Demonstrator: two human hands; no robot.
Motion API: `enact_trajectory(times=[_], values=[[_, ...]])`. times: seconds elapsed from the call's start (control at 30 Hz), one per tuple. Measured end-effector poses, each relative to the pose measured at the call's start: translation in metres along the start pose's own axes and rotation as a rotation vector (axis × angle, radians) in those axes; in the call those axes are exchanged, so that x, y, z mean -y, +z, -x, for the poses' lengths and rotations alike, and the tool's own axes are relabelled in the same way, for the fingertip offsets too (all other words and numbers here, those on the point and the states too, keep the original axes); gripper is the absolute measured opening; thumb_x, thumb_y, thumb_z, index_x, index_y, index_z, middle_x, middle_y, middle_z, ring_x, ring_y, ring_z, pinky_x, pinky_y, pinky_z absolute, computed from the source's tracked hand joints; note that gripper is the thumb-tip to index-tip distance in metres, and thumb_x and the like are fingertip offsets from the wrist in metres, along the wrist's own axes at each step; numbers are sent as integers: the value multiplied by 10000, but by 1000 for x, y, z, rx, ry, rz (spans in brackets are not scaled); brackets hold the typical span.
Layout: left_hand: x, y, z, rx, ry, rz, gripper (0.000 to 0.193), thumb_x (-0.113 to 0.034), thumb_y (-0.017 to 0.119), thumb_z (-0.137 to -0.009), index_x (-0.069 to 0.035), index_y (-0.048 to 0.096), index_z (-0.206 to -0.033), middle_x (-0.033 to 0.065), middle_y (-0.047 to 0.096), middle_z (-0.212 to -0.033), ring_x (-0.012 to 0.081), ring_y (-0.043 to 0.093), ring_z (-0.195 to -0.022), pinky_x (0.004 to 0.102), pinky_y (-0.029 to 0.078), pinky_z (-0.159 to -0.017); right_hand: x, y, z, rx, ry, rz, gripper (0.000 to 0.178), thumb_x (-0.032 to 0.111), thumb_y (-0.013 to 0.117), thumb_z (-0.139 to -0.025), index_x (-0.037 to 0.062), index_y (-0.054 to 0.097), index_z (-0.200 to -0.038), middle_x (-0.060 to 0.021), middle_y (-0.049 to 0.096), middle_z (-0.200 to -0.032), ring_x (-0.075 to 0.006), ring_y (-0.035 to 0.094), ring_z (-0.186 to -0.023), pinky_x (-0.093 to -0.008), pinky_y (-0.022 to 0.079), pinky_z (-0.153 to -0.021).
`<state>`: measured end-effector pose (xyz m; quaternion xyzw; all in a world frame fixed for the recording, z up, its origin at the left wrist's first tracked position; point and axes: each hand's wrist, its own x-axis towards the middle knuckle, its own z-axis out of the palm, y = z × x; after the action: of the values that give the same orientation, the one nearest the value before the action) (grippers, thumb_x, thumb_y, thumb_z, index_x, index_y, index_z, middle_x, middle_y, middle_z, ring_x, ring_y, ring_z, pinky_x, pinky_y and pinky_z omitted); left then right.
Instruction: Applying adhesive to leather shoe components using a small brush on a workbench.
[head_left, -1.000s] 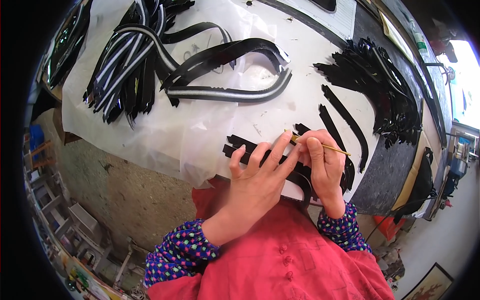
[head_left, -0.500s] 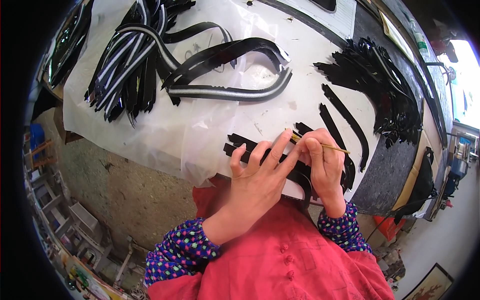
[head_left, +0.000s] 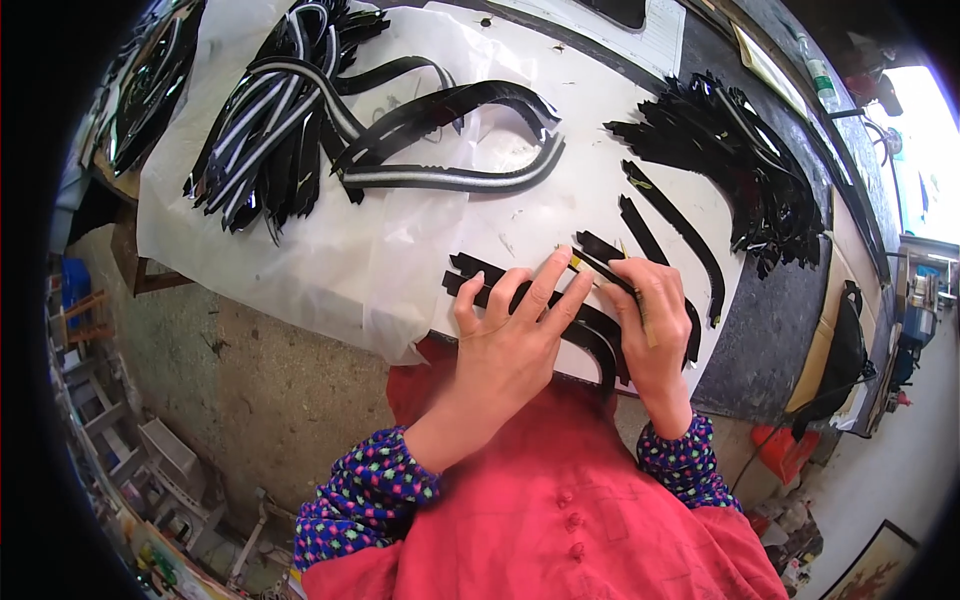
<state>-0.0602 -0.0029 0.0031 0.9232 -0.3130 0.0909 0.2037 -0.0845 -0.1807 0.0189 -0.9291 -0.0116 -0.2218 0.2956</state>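
I see the left hand (head_left: 508,345) spread wide, its fingertips resting on black strips (head_left: 470,286) near the front edge of the white board (head_left: 530,220). The right hand (head_left: 652,312) is curled around a thin yellowish stick (head_left: 650,332), fingers against a narrow dark strip (head_left: 606,271); I cannot tell whether they pinch it. Beyond, to the right, lies a black pile (head_left: 765,185).

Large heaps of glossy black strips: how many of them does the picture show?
3: the left-edge heap, the upper-left heap and the right-side heap. Others may be hidden or out of view.
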Motion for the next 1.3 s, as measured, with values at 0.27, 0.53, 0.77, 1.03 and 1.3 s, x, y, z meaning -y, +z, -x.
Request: enact_trajectory(times=[0.27,0.53,0.77,1.03,1.3], values=[[-8,5,6,-91,9,26,630,-45,613,-845,-271,573,-1432,-18,501,-1485,185,505,-1153,424,320,-1029,0,3,7,-41,-68,45,225,-55,706,-820,32,677,-1026,-104,674,-977,-292,639,-906,-386,502,-795],[-19,0,12,-90,39,120,479,-56,599,-876,-168,623,-1341,31,544,-1417,171,529,-1241,424,290,-1084,2,-8,-8,-104,15,-37,160,-95,662,-877,-6,655,-1009,-132,650,-953,-265,658,-852,-344,538,-736],[19,-16,37,-73,-52,-6,370,-148,635,-940,-110,630,-1308,42,596,-1339,191,573,-1228,451,265,-1103,45,-1,-10,133,210,-511,139,-82,614,-944,-23,644,-1066,-104,628,-1014,-115,630,-690,-236,512,-614],[32,-21,46,-8,22,-70,452,-173,581,-912,-117,616,-1359,13,584,-1421,115,542,-1281,428,263,-1074,47,29,-14,288,243,-521,133,-70,620,-944,-11,645,-1060,-87,633,-963,-117,612,-662,-247,491,-586],[40,-26,56,-15,-2,-107,461,-203,585,-931,-151,602,-1389,7,543,-1476,124,518,-1288,471,236,-1088,49,32,-14,296,205,-478,144,-81,616,-936,-12,644,-1059,-102,640,-983,-132,608,-649,-256,492,-585]])
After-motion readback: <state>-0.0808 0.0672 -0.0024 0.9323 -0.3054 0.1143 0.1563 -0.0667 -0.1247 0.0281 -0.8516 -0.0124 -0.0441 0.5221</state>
